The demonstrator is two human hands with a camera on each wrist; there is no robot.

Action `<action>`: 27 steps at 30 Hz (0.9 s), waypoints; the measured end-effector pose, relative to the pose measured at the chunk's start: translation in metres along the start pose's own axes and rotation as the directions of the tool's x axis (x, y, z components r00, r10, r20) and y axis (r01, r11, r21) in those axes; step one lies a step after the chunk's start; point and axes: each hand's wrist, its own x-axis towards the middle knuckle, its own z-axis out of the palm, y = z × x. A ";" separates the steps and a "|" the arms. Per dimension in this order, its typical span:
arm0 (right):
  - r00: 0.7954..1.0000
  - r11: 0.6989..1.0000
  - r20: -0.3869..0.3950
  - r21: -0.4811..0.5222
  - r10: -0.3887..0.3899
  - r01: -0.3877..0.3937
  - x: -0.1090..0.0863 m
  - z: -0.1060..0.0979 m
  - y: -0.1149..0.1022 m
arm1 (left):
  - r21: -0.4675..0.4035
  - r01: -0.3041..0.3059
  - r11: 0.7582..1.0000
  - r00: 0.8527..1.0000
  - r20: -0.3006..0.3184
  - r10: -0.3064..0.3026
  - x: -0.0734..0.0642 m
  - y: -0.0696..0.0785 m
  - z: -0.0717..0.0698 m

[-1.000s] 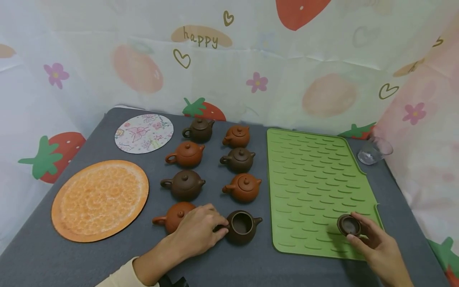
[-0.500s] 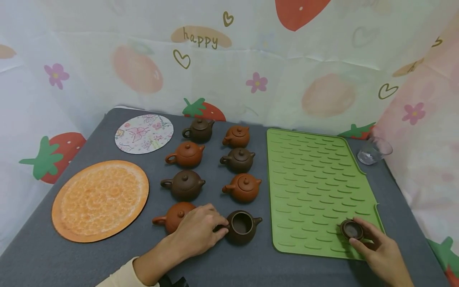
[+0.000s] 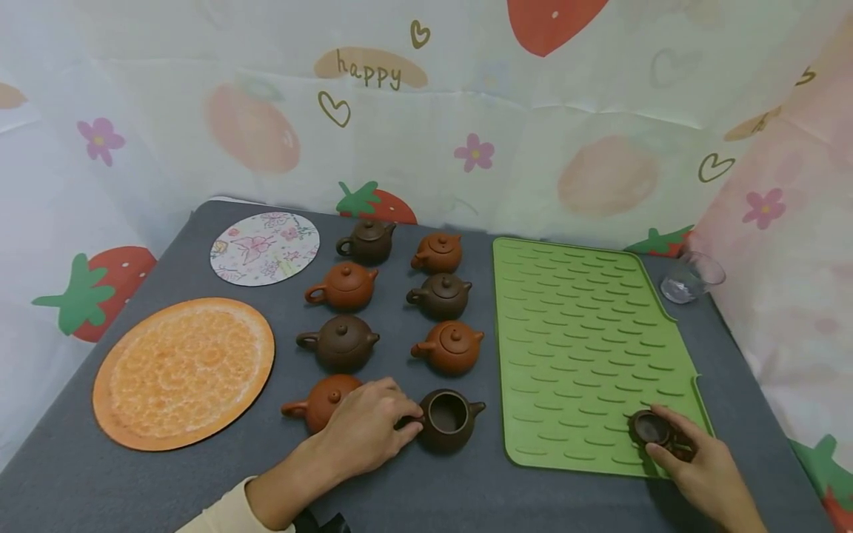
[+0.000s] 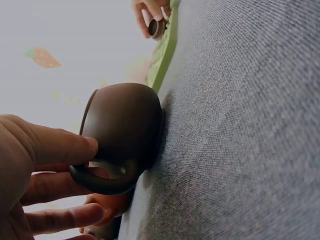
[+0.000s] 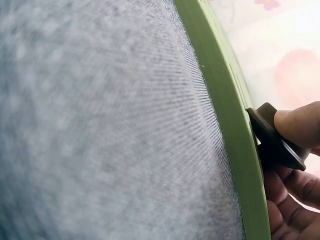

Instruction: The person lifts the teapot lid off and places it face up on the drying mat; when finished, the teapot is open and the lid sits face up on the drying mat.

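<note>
My left hand (image 3: 369, 423) pinches the handle of a dark brown lidless teapot (image 3: 443, 443), which stands upright on the grey cloth with its spout to the right. In the left wrist view the thumb and a finger close on the handle of that teapot (image 4: 125, 120). On the right, my right hand (image 3: 711, 466) holds the dark teapot lid (image 3: 648, 428) by its edge, hollow side up, at the green mat (image 3: 586, 348). The right wrist view shows the tilted lid (image 5: 276, 142) against the mat's edge, thumb on it. An orange-brown teapot (image 3: 326, 400) is partly hidden behind my left hand.
Several lidded brown and orange-brown teapots (image 3: 343, 343) stand in two columns left of the mat. A round orange mat (image 3: 186, 374) and a patterned white mat (image 3: 265, 249) lie farther left. A clear glass (image 3: 693, 278) sits at the far right edge, by the curtain.
My right hand has lowered the lid onto or close to the green mat, with slight shifts in its tilt. My left hand stays at the teapot's handle.
</note>
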 end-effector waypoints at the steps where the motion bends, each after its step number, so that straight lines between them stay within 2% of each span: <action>1: 1.000 1.000 0.006 0.001 0.003 -0.003 0.000 0.000 0.000 | 0.001 0.000 1.000 1.000 0.001 0.000 0.000 0.000 0.000; 8: 0.998 0.999 0.047 0.020 0.036 -0.037 0.001 -0.002 -0.002 | -0.007 0.012 1.000 1.000 0.021 -0.012 0.000 0.000 -0.001; 17: 0.998 1.000 0.049 0.018 0.024 -0.025 -0.001 -0.005 -0.002 | -0.018 0.016 1.000 0.999 0.031 -0.016 0.001 0.002 -0.003; 20: 0.999 1.000 0.038 -0.019 0.013 -0.013 -0.001 -0.007 -0.002 | -0.024 0.015 1.000 0.999 0.037 -0.014 0.002 0.003 -0.003; 25: 0.998 0.989 0.007 -0.138 -0.062 0.063 0.000 -0.018 -0.009 | -0.053 0.019 0.998 0.999 0.042 -0.017 0.000 0.003 -0.006; 27: 0.994 0.979 -0.007 -0.173 -0.108 0.105 0.001 -0.023 -0.016 | -0.074 0.018 0.997 1.000 0.024 -0.016 -0.001 0.003 -0.009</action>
